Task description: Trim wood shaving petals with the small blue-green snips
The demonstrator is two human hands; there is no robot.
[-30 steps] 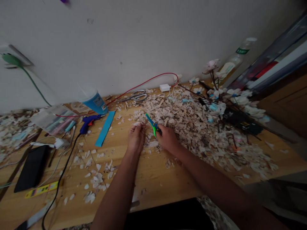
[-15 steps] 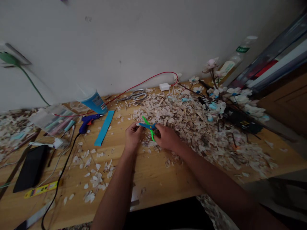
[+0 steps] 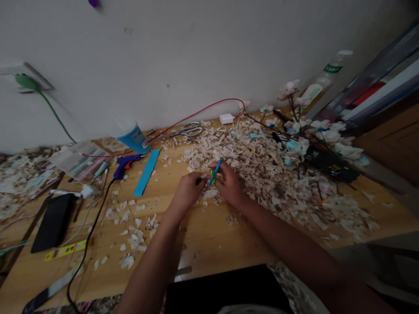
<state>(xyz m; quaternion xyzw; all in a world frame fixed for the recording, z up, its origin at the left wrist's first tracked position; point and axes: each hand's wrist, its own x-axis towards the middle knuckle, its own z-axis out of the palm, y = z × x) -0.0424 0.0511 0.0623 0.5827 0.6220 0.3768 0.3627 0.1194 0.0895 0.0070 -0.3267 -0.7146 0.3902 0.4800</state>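
Observation:
Blue-and-green scissors (image 3: 215, 171) are in my right hand (image 3: 229, 183), whose fingers curl round them over the front edge of the petal pile. Just left of the scissors, my left hand (image 3: 189, 188) is closed in a pinch, its thumb and fingertips close to the blades. A small pale bit shows at those fingertips, too small to name. Beyond and to the right of both hands spreads a heap of dry, pale petals (image 3: 258, 170). A blue strip (image 3: 146, 173) lies on the wooden table (image 3: 209, 235) to the left.
At left are a blue glue gun (image 3: 126, 163) with a black cord, a blue cup (image 3: 134, 138), a black phone (image 3: 54, 222) and a yellow packet (image 3: 67, 250). Metal scissors (image 3: 190, 130) lie behind. Flower branches (image 3: 296, 144) and a bottle (image 3: 322, 85) stand at right.
The scissors have turned from lying crosswise with spread blades to a steeper tilt in my right hand. My left hand has shifted slightly right and down. The view has moved a little.

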